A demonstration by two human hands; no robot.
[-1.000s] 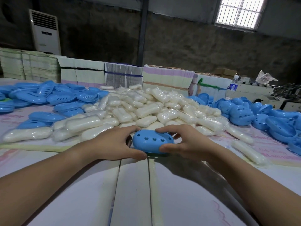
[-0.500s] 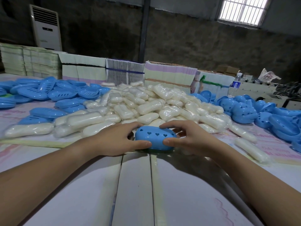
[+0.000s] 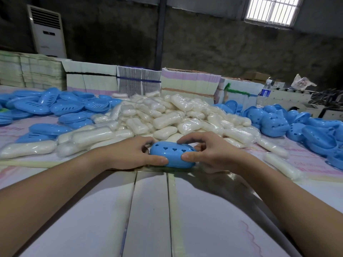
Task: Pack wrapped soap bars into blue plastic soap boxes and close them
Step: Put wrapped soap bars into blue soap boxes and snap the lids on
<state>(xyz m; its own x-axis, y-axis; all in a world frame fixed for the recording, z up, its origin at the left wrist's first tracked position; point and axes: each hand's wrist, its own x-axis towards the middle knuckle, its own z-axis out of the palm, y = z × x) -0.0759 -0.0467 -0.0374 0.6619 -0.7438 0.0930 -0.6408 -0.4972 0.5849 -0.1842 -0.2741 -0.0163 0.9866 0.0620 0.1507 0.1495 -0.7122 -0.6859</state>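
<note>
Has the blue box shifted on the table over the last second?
No. The box sits just beyond the far end of the same table seam as before, gripped by the left hand and right hand. Only the camera shifted.

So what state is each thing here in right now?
Blue soap box: closed, held on the table.
Left hand: grips the box's left end.
Right hand: grips its right end.
Wrapped soap bars: heaped loose.
Slotted blue halves: unassembled.
Water bottle: upright.

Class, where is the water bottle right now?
The water bottle stands at the far right of the head view, behind the blue lids, beside a crumpled plastic bag.
</note>
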